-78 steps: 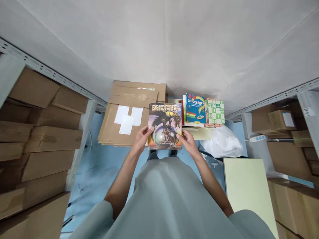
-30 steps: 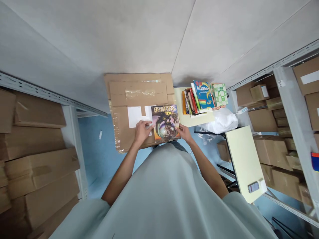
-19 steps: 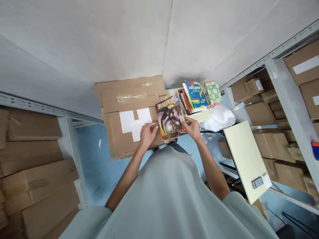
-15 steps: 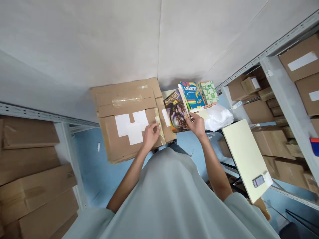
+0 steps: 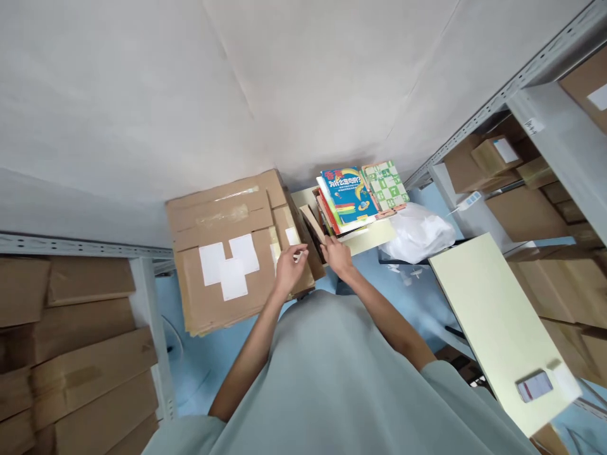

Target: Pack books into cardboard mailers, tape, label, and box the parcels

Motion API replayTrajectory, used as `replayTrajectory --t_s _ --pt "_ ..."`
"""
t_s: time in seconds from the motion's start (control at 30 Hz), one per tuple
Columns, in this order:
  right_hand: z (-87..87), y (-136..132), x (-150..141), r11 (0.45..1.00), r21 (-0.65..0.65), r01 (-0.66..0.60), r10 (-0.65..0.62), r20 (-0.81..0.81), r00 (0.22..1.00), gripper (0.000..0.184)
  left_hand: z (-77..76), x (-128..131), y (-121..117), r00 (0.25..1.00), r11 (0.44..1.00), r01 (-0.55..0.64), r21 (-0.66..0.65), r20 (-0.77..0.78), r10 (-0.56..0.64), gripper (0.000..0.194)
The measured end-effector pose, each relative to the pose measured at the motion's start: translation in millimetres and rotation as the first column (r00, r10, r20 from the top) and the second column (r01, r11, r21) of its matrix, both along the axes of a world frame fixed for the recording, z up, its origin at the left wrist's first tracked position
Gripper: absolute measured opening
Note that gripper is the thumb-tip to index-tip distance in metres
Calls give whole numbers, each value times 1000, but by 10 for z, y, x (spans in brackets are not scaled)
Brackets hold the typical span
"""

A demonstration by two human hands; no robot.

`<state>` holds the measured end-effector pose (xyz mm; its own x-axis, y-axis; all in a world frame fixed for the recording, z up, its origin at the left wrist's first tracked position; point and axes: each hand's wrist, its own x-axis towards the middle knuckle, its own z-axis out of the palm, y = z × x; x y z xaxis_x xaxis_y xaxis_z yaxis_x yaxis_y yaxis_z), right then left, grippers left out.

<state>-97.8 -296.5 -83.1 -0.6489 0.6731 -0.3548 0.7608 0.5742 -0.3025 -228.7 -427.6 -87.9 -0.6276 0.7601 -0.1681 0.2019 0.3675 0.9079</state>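
My right hand (image 5: 336, 254) is closed on a thin book (image 5: 312, 225), now turned almost edge-on in the gap between a stack of flattened cardboard boxes (image 5: 227, 253) and a pile of books (image 5: 348, 197). My left hand (image 5: 290, 266) rests with loosely spread fingers on the right edge of the cardboard stack, beside its white labels, and holds nothing. A blue picture book tops the pile, with a green chequered book (image 5: 384, 183) next to it. The pile lies on a small pale yellow table (image 5: 377, 232).
A white plastic bag (image 5: 418, 230) lies right of the book pile. A long pale yellow tabletop (image 5: 493, 309) at right carries a phone (image 5: 535, 386). Metal shelving with cardboard boxes lines the left (image 5: 71, 341) and the right (image 5: 516, 189). The floor is blue.
My left hand let go of the book and went to the cardboard stack. My right hand swung the book from flat and face-up to edge-on beside the book pile. The view turned right.
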Motion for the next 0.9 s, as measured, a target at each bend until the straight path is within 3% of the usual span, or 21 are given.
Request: replayTrajectory --t_s 0.1,0.23,0.37,0.47,0.57,0.67,0.77,0.83,0.9 --pt "86 213 295 997 -37 -67 63 -90 994 39 23 186 359 1000 1000 6 -19 -26 -6 27" --pt "156 748 714 1000 -1 -23 22 -267 963 41 94 406 896 988 996 20 -87 -150 -33 28" --pt "-40 1249 926 1000 13 -27 30 -434 900 45 140 541 1386 980 986 -14 -166 -198 -20 38" --pt "-239 1395 947 996 -58 -68 34 -456 889 49 122 591 1624 977 963 -58 -262 -215 0 44" --pt "-310 1494 976 997 -52 -66 31 -501 865 47 86 612 1717 971 948 -97 -304 -238 23 49" --pt "-268 1785 1080 994 38 100 -64 -538 841 46 64 611 1741 967 947 -121 -299 -252 44 49" --pt "-247 2258 1225 931 93 354 -268 -487 831 60 72 610 1802 959 952 -133 -274 -278 54 50" --pt "-281 2557 1312 877 62 476 -410 -417 811 74 94 630 1881 956 965 -122 -234 -290 50 48" --pt "-337 2772 1383 851 -11 526 -496 -348 795 70 121 670 1972 958 977 -104 -188 -283 48 45"
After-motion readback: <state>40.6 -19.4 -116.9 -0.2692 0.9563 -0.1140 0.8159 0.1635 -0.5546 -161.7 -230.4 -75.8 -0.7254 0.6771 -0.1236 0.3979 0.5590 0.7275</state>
